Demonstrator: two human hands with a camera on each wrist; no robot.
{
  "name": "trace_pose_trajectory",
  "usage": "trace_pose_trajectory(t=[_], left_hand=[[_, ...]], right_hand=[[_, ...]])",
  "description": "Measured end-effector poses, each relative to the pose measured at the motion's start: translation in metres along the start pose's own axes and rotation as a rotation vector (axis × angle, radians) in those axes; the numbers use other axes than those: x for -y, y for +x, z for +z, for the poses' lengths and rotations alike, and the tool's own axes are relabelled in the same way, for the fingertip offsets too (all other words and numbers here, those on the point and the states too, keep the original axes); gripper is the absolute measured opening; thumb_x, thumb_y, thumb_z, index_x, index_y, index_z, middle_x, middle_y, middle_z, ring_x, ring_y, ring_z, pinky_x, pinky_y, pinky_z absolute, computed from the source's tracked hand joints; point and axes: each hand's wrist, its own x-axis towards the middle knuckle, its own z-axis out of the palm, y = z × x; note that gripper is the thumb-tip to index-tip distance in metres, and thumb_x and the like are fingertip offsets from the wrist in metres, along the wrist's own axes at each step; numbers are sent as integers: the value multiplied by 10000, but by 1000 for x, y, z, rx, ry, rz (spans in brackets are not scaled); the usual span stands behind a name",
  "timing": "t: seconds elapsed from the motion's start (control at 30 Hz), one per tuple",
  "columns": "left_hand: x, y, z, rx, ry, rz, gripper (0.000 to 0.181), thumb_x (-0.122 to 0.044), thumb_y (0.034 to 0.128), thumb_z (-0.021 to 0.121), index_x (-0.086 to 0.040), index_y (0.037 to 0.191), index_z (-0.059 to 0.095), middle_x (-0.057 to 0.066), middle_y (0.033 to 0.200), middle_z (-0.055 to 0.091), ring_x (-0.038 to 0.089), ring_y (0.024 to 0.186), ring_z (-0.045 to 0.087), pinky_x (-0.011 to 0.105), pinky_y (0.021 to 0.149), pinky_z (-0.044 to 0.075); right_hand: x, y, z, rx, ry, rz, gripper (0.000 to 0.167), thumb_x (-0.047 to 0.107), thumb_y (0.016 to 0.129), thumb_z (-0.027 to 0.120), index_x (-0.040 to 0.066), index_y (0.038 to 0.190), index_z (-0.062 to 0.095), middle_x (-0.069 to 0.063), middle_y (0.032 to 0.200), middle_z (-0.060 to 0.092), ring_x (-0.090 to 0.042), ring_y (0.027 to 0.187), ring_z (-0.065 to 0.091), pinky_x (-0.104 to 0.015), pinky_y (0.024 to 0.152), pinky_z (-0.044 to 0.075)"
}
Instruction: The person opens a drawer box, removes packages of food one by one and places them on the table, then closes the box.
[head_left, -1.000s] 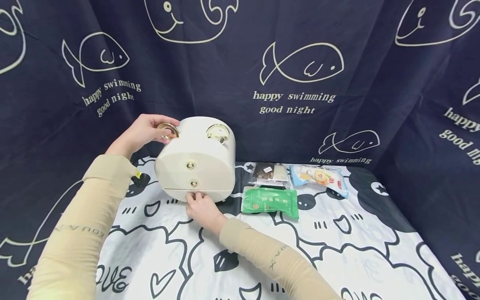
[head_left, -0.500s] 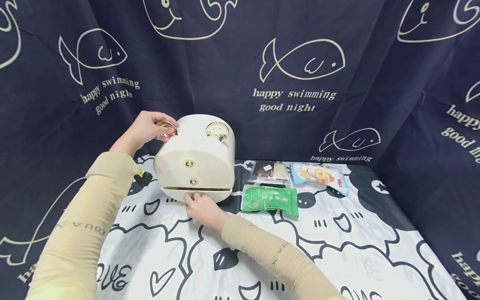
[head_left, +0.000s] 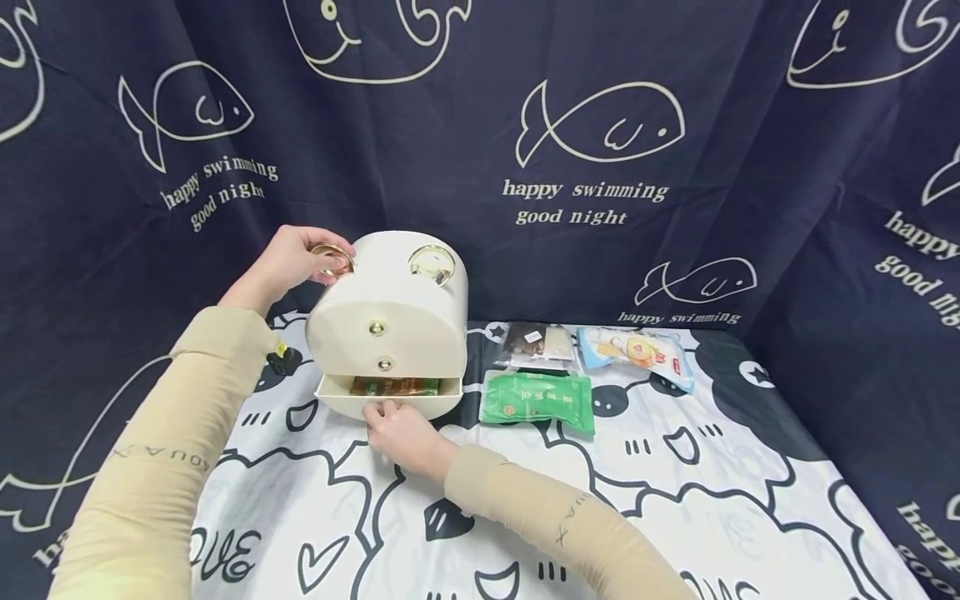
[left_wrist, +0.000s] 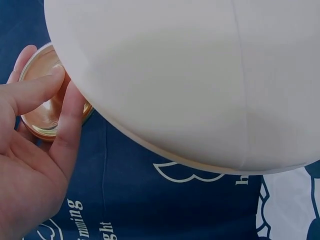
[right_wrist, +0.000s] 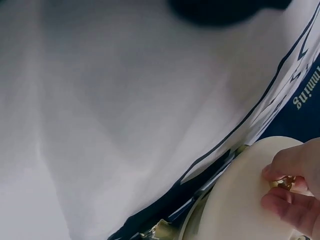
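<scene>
A rounded cream box (head_left: 386,321) with gold knobs stands on the cloth. My left hand (head_left: 296,262) grips the gold disc (head_left: 333,258) at its upper left; the left wrist view shows thumb and fingers of the hand (left_wrist: 40,135) around the disc (left_wrist: 45,115). My right hand (head_left: 405,437) pinches the knob of the bottom drawer (head_left: 441,406), which stands partly out. In the right wrist view the fingertips of the hand (right_wrist: 295,185) close on the gold knob (right_wrist: 285,183). Inside the drawer lie orange-brown and green packets (head_left: 397,386).
Right of the box lie a green packet (head_left: 536,400), a clear packet with dark contents (head_left: 534,343) and a blue-and-white packet (head_left: 637,354). A small black object (head_left: 285,361) lies at its left. A dark patterned curtain (head_left: 465,150) hangs behind.
The bottom drawer has gone from closed to partly out, moving towards me with my right hand, and packets inside have come into view. My left hand has kept its grip on the disc.
</scene>
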Motion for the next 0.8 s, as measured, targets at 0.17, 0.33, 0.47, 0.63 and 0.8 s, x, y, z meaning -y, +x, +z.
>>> trace_pose_trajectory(t=[0.17, 0.33, 0.47, 0.63, 0.8], left_hand=[[-1, -1, 0, 0, -1, 4, 187, -35, 840, 690, -27, 1027, 684, 2, 834, 694, 102, 719, 650, 256, 622, 580], [-2, -2, 0, -6, 11, 5, 198, -22, 836, 692, -14, 1034, 681, 14, 844, 693, 104, 714, 643, 248, 615, 577], [-1, -2, 0, -8, 12, 7, 194, -12, 840, 682, -15, 1034, 680, 9, 837, 689, 105, 716, 643, 249, 618, 578], [0, -2, 0, -3, 15, -6, 201, -28, 844, 684, -20, 1044, 676, 13, 846, 687, 103, 726, 643, 250, 633, 580], [1, -1, 0, 1, 21, -3, 196, -45, 847, 687, -41, 1043, 678, 1, 846, 690, 108, 747, 649, 283, 679, 588]], right_hand=[[1, 0, -3, -9, -25, -1, 248, 68, 835, 535, 215, 880, 729, 13, 896, 541, -98, 668, 530, -203, 462, 431], [1, 0, -5, -18, -20, -1, 255, 72, 813, 534, 222, 865, 733, 16, 893, 548, -97, 666, 529, -210, 455, 422], [2, -1, -4, -14, -11, -5, 258, 68, 830, 524, 218, 862, 732, 20, 894, 549, -98, 669, 528, -207, 456, 419], [6, -2, -8, 20, 7, -30, 233, 97, 848, 542, 226, 878, 733, 18, 910, 550, -105, 691, 536, -202, 454, 420], [10, -1, -13, -29, 35, -76, 306, 89, 868, 476, 226, 863, 749, 19, 888, 566, -94, 689, 554, -181, 467, 425]])
